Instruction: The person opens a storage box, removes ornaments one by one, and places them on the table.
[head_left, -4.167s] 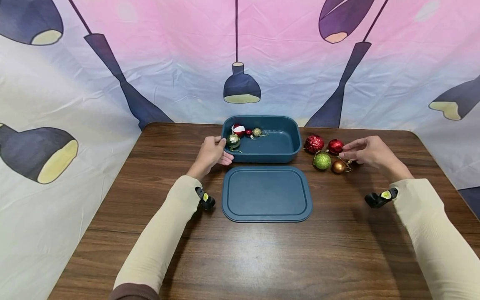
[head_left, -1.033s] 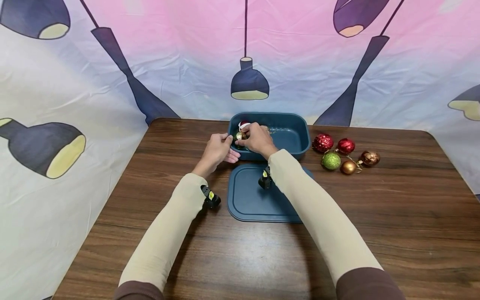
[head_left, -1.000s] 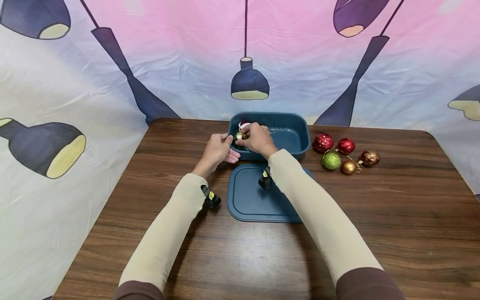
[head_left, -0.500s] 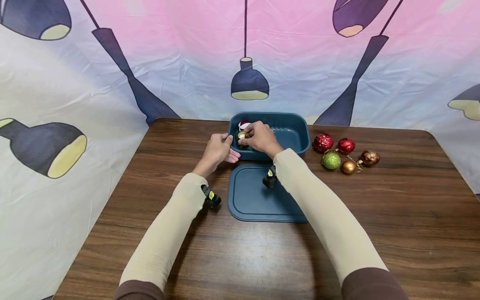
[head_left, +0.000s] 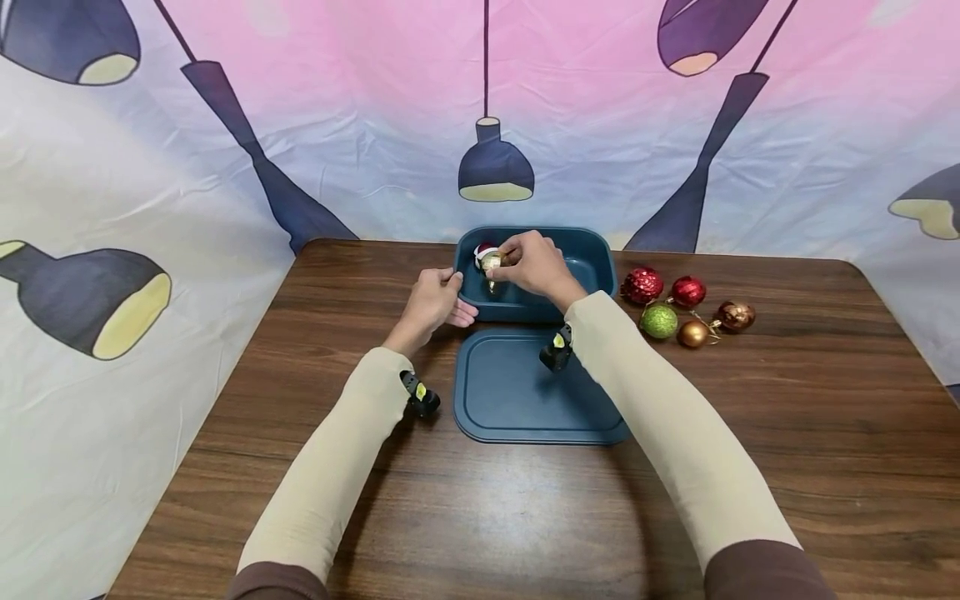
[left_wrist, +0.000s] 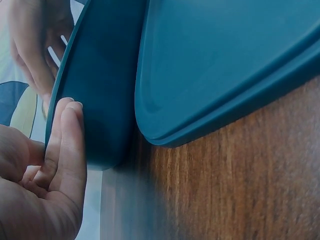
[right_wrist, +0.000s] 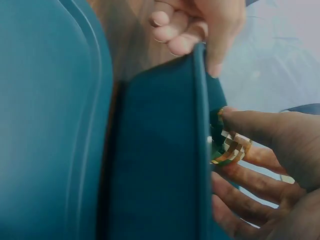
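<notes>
My left hand [head_left: 429, 304] holds the left front corner of a dark blue-green box [head_left: 540, 312], its thumb over the rim and fingers along the outer wall. Inside that box my right hand [head_left: 538, 265] pinches a shiny gold faceted bauble [right_wrist: 235, 149] between thumb and fingers. From the head view the gold bauble [head_left: 491, 262] shows at the fingertips, beside a red-and-white bauble [head_left: 486, 250] in the left end. My right hand hides other parts of the box's inside. Its matching lid [head_left: 525, 392] lies flat just in front.
Right of the box lie several baubles on the wooden table [head_left: 465, 517]: a textured red one [head_left: 642, 286], a smaller red one [head_left: 688, 291], a glittery green one [head_left: 659, 320], a small gold one [head_left: 693, 333] and a bronze one [head_left: 737, 315]. A printed cloth [head_left: 375, 150] hangs behind.
My right hand has gone from the loose baubles into the box. Over the last second it has shifted slightly right and back, lifting the gold bauble. My left hand stays at the box corner.
</notes>
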